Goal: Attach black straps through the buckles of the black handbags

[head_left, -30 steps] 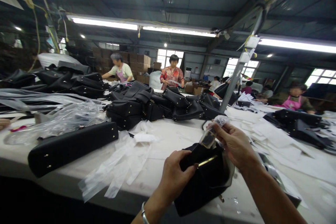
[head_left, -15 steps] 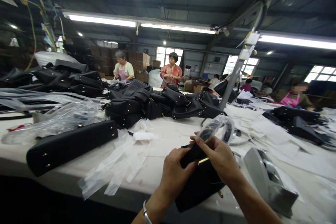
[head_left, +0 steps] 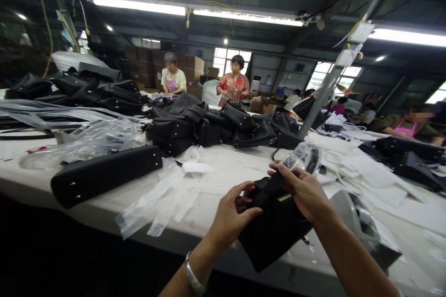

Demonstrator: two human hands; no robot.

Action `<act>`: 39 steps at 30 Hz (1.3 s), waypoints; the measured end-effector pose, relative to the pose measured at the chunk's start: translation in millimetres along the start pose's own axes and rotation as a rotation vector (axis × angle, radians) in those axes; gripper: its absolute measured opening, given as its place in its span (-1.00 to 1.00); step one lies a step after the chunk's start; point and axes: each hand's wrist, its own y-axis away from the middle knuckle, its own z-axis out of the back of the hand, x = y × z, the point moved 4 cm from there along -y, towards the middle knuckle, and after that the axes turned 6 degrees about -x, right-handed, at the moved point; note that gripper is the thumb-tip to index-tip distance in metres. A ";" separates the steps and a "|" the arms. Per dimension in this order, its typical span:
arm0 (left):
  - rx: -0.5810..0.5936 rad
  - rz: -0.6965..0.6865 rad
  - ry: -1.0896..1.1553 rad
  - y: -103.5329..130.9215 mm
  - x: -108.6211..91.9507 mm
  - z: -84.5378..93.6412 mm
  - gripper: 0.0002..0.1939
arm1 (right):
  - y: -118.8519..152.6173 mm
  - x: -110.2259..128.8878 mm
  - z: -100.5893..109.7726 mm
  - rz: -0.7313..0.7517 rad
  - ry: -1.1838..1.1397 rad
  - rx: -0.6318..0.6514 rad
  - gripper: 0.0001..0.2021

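A black bag [head_left: 275, 236] with gold-coloured metal parts hangs over the table's front edge, below my hands. My right hand [head_left: 301, 188] pinches its black strap near a square gold buckle [head_left: 289, 163], and clear plastic wrap [head_left: 306, 153] covers the strap beyond it. At the bag's left top side is my left hand [head_left: 233, 209], its thumb and fingers apart around the black flap, with the fingertips partly hidden behind it. A silver bracelet [head_left: 193, 273] circles my left wrist.
Left on the white table [head_left: 240, 162] lies a long black bag [head_left: 108, 174] beside white strips [head_left: 156, 204]. Black bags [head_left: 209, 125] are heaped behind. A grey dispenser [head_left: 365, 229] and white sheets [head_left: 383, 185] are at right, past a metal pole [head_left: 318, 97]. Several people work beyond.
The left thumb and fingers have spread apart from their grip on the black flap. My right hand has moved along the strap, and the gold buckle now shows. The camera view has shifted slightly.
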 end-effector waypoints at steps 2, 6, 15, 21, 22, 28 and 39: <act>-0.092 0.024 -0.067 3.1 7.0 2.9 -0.56 | 1.1 -2.0 0.4 0.003 0.016 0.000 -0.62; -0.107 0.066 -0.114 3.6 12.7 4.3 -0.75 | 8.2 -3.5 1.3 0.047 0.131 0.018 -0.59; 0.018 0.285 0.115 3.3 11.7 3.6 -0.62 | 49.7 -11.5 8.6 0.324 0.918 0.191 -0.61; -0.003 0.258 0.111 6.4 7.2 7.4 -0.53 | 54.5 -19.0 3.2 0.360 0.979 0.196 -0.69; 0.004 0.240 0.090 7.4 5.6 7.9 -0.53 | 53.9 -19.8 3.9 0.347 0.973 0.190 -0.69; 0.054 0.213 0.021 13.6 1.1 12.3 -0.59 | 53.3 -24.0 10.4 0.285 0.915 0.147 -0.65; -0.082 0.077 -0.103 14.9 11.4 1.7 -0.76 | 55.4 -20.5 9.4 0.245 0.821 0.202 -0.69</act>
